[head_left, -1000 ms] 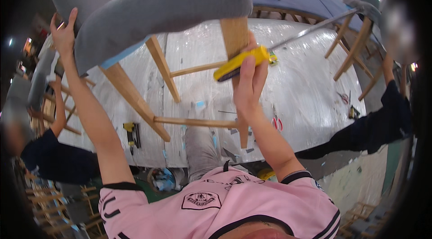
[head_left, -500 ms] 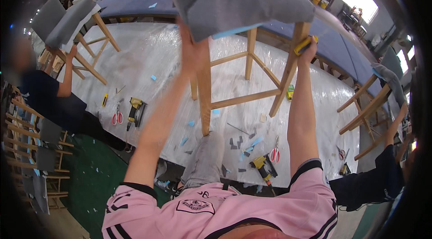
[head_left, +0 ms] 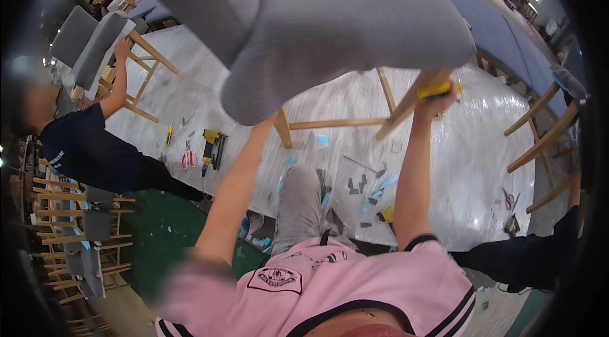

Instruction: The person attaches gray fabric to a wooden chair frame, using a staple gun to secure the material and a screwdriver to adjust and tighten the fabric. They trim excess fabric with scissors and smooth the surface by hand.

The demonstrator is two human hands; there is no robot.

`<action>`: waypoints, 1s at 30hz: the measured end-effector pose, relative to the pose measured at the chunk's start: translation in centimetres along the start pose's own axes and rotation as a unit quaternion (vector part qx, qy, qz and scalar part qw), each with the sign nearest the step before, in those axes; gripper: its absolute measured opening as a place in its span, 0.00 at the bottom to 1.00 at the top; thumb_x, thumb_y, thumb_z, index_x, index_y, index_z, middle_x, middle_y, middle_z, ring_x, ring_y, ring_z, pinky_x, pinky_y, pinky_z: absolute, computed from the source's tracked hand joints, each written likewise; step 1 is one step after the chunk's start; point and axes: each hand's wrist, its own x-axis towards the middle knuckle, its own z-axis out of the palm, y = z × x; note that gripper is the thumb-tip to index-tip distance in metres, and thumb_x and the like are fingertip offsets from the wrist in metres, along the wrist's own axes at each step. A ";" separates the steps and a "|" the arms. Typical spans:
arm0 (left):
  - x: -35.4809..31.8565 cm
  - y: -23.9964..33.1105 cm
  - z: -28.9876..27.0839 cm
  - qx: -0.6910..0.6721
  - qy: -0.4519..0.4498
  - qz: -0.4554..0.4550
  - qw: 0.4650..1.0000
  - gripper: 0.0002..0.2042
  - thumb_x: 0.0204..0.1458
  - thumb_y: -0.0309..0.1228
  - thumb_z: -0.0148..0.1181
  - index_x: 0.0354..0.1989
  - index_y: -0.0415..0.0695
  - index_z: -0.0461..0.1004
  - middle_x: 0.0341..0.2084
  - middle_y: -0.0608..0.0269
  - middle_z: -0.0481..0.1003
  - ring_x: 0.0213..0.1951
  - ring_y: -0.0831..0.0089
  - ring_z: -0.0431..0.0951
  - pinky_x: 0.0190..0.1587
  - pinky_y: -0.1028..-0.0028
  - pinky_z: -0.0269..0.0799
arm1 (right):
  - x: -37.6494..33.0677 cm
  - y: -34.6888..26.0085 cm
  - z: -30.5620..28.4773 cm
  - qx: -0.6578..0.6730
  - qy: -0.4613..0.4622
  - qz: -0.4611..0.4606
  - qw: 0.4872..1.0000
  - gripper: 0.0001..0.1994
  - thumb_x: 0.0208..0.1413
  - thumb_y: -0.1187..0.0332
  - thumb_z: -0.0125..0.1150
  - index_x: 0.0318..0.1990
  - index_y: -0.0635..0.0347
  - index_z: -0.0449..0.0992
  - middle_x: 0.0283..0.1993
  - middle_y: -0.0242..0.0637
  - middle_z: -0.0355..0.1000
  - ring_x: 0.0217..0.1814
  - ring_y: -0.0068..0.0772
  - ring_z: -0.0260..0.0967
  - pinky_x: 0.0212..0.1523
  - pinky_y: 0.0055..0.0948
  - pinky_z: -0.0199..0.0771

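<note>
A grey upholstered chair (head_left: 355, 26) with light wooden legs (head_left: 406, 105) is tilted up in front of me, above the plastic-covered table (head_left: 469, 165). My left hand (head_left: 271, 120) reaches under the near corner of its seat and supports it; the fingers are hidden behind the upholstery. A yellow utility knife (head_left: 439, 90) is clasped in my right hand (head_left: 434, 106), which also presses against the chair's right front leg. The seat hides part of the frame.
A nail gun (head_left: 212, 148), red-handled scissors (head_left: 188, 158), a yellow-handled tool (head_left: 169, 134) and blue and grey scraps (head_left: 379, 192) lie on the table. A co-worker (head_left: 89, 146) at left handles another grey chair (head_left: 92, 42); one more person (head_left: 533, 254) stands right, near a chair (head_left: 542, 137). Stacked chairs (head_left: 82, 229) stand lower left.
The chair has come closer and tipped, so its seat fills more of the view. My left hand has gone behind the seat corner. The right hand keeps the knife beside the leg.
</note>
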 end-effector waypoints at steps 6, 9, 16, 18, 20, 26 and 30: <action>-0.4 8.7 2.1 -0.206 0.029 -0.101 0.973 0.36 0.55 0.39 0.69 0.68 0.40 0.59 0.63 0.47 0.66 0.66 0.50 0.66 0.68 0.58 0.57 | 1.7 2.7 -1.4 -0.109 0.041 -0.063 0.991 0.16 0.72 0.59 0.49 0.42 0.65 0.73 0.47 0.44 0.79 0.46 0.32 0.76 0.50 0.35 0.76; -1.1 7.6 2.1 -0.242 0.061 -0.117 0.961 0.42 0.51 0.39 0.74 0.69 0.40 0.53 0.62 0.44 0.62 0.64 0.51 0.67 0.65 0.59 0.60 | -7.3 5.0 -9.6 -0.243 -0.022 -0.011 0.970 0.14 0.71 0.60 0.54 0.43 0.63 0.75 0.43 0.39 0.77 0.44 0.29 0.74 0.46 0.32 0.73; 4.3 17.2 -15.6 -0.172 0.190 0.330 0.909 0.29 0.53 0.26 0.70 0.64 0.47 0.68 0.61 0.53 0.69 0.61 0.57 0.70 0.59 0.61 0.72 | -30.0 6.0 -30.8 -0.588 -0.314 0.357 0.654 0.19 0.62 0.55 0.63 0.39 0.67 0.81 0.40 0.48 0.83 0.41 0.39 0.82 0.40 0.37 0.78; 9.0 19.1 -18.7 -0.136 0.081 0.444 0.882 0.17 0.49 0.25 0.70 0.49 0.47 0.81 0.47 0.58 0.80 0.49 0.57 0.80 0.52 0.64 0.76 | -31.1 7.3 -33.0 -0.661 -0.333 0.301 0.601 0.20 0.61 0.56 0.65 0.45 0.68 0.79 0.44 0.52 0.81 0.47 0.45 0.80 0.47 0.41 0.77; 12.6 21.6 -20.5 -0.134 0.018 0.426 0.895 0.16 0.46 0.19 0.66 0.43 0.50 0.85 0.36 0.63 0.83 0.40 0.60 0.84 0.44 0.66 0.79 | -31.2 7.5 -32.9 -0.688 -0.344 0.202 0.606 0.23 0.59 0.57 0.66 0.53 0.67 0.76 0.51 0.55 0.78 0.55 0.53 0.76 0.54 0.45 0.74; 19.4 26.5 -26.1 -0.003 -0.137 0.283 0.949 0.15 0.58 0.37 0.61 0.31 0.34 0.81 0.27 0.41 0.80 0.32 0.47 0.83 0.36 0.58 0.76 | -23.4 -1.5 -1.5 -0.437 -0.358 -0.132 0.815 0.26 0.56 0.70 0.70 0.63 0.61 0.71 0.66 0.53 0.66 0.66 0.57 0.65 0.66 0.46 0.66; 18.7 28.7 -26.5 -0.072 -0.214 0.211 0.951 0.14 0.56 0.35 0.65 0.31 0.32 0.80 0.22 0.40 0.78 0.27 0.51 0.82 0.34 0.60 0.75 | -21.7 -10.4 13.8 -0.424 -0.398 -0.463 0.669 0.30 0.46 0.73 0.73 0.61 0.53 0.75 0.68 0.43 0.65 0.65 0.50 0.66 0.61 0.42 0.71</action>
